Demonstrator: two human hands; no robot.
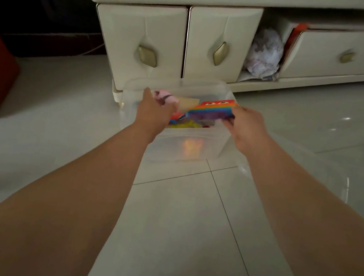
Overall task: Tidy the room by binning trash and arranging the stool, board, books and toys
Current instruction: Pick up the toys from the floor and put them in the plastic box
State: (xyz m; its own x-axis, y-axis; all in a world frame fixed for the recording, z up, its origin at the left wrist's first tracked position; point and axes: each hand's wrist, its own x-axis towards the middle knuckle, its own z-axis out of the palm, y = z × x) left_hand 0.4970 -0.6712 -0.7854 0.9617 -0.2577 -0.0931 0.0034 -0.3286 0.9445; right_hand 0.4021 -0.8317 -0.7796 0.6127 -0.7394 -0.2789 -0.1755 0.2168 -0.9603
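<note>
We note a rainbow-striped toy (212, 110) with red top, a pink toy (165, 98), a translucent white bin (175, 144), cream cabinet (169, 29) with gold handles (220, 53), pale grey floor tiles (176, 219).

Dim, soft blur, wide-angle edge warping

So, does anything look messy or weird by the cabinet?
Yes. A crumpled white bag is stuffed into the open gap in the cabinet, between its drawers. A red flat thing is wedged crookedly beside the right drawer. Neither looks put away properly.
</note>
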